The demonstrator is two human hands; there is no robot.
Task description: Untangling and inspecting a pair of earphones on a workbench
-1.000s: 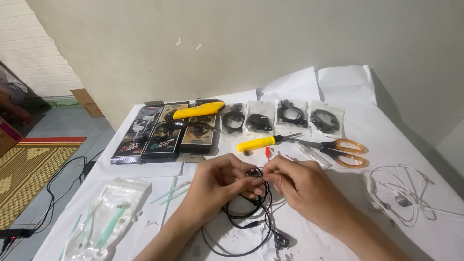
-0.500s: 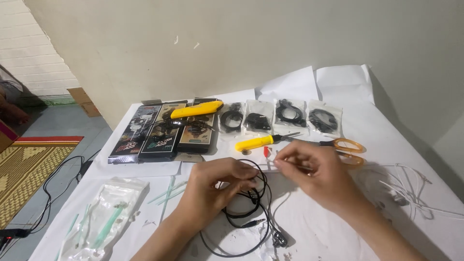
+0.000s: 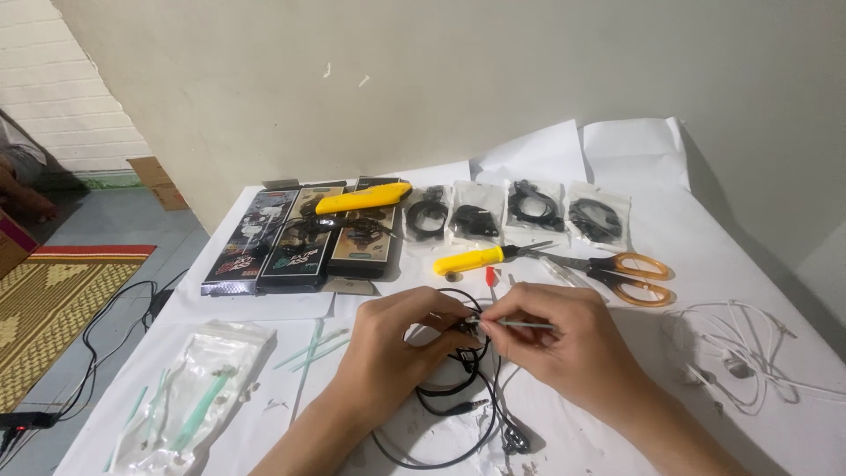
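My left hand (image 3: 397,339) pinches a small part of a black earphone cable (image 3: 445,401) that loops on the white table (image 3: 705,220) below both hands. My right hand (image 3: 564,339) holds a thin grey rod-like tool (image 3: 522,325), its tip pointed at the part in my left fingers. Both hands meet near the table's middle.
Behind the hands lie a yellow-handled screwdriver (image 3: 471,259), orange-handled scissors (image 3: 617,269), a yellow utility knife (image 3: 363,198), several bagged black cables (image 3: 515,210) and dark flat boxes (image 3: 300,234). White earphones (image 3: 736,348) lie at right, a clear bag of swabs (image 3: 198,392) at left.
My right hand has come back down and left toward my left hand, bringing the thin tool to the cable part. The view has shifted slightly.
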